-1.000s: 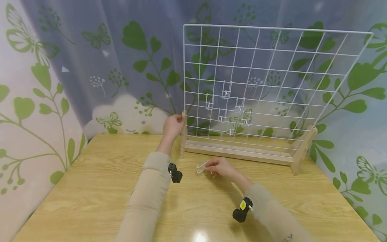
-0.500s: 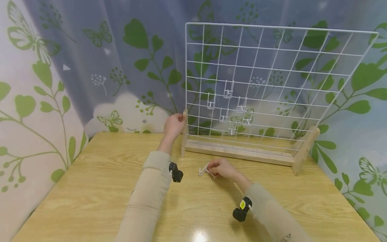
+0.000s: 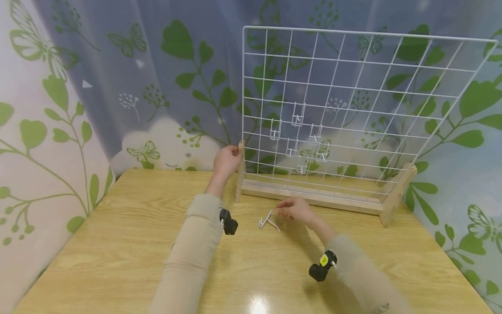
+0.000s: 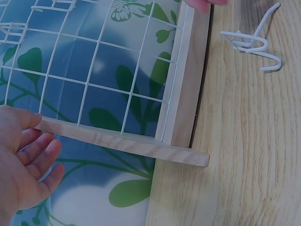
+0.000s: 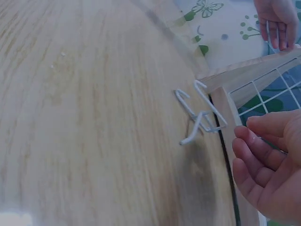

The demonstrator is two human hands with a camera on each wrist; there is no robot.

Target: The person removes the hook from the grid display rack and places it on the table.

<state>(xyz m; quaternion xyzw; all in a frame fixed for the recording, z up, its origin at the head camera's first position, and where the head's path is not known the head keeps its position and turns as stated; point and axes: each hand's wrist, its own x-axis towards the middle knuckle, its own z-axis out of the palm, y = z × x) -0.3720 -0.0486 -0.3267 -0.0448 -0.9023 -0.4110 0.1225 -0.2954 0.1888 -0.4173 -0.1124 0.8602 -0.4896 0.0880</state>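
Left hand [image 3: 226, 160] grips the wire grid panel [image 3: 345, 100] at its left wooden post, apparently fingers curled. Right hand [image 3: 295, 208], fingers relaxed and empty, hovers just right of the white wire hook [image 3: 267, 220] lying on the table [image 3: 117, 244].

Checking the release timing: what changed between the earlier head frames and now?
The right hand let go of the white wire hook, which now lies on the table, and drew back toward the grid panel. The left hand stayed on the panel's wooden end post.
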